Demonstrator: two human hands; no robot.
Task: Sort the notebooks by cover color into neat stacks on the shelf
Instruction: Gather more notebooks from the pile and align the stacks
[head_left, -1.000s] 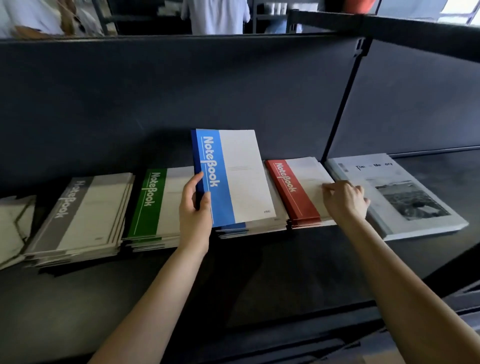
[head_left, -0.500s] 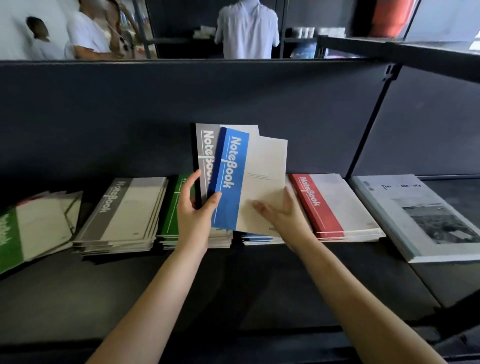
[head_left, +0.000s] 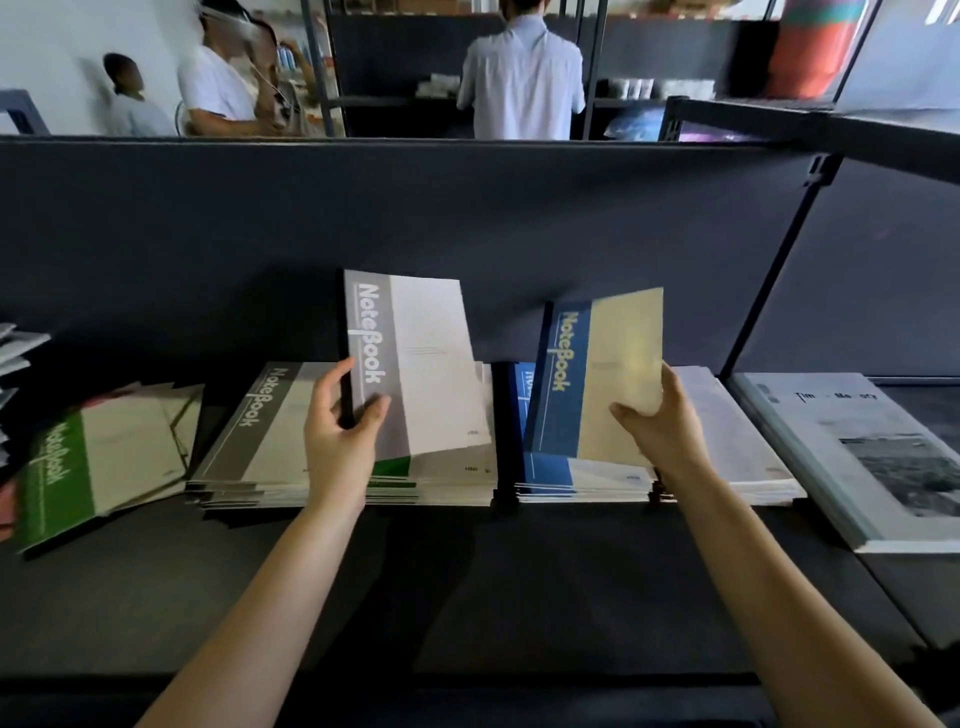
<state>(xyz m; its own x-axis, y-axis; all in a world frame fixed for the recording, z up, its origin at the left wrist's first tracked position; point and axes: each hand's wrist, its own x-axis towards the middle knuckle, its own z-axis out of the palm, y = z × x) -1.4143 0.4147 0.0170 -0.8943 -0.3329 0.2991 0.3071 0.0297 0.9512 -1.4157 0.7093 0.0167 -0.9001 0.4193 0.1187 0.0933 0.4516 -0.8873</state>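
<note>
The left hand (head_left: 340, 441) grips a grey notebook (head_left: 415, 364) by its spine, the grey stack (head_left: 249, 421) just to its left; the right hand (head_left: 657, 431) pinches a blue notebook (head_left: 592, 374) by its edge above the blue stack (head_left: 545, 467), each likely bound for its colour.

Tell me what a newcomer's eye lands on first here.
Two notebooks held up at centre: the left hand grips a grey notebook, the right hand holds a blue notebook above the blue stack. At far right a large photo book lies on the dark shelf.
</note>
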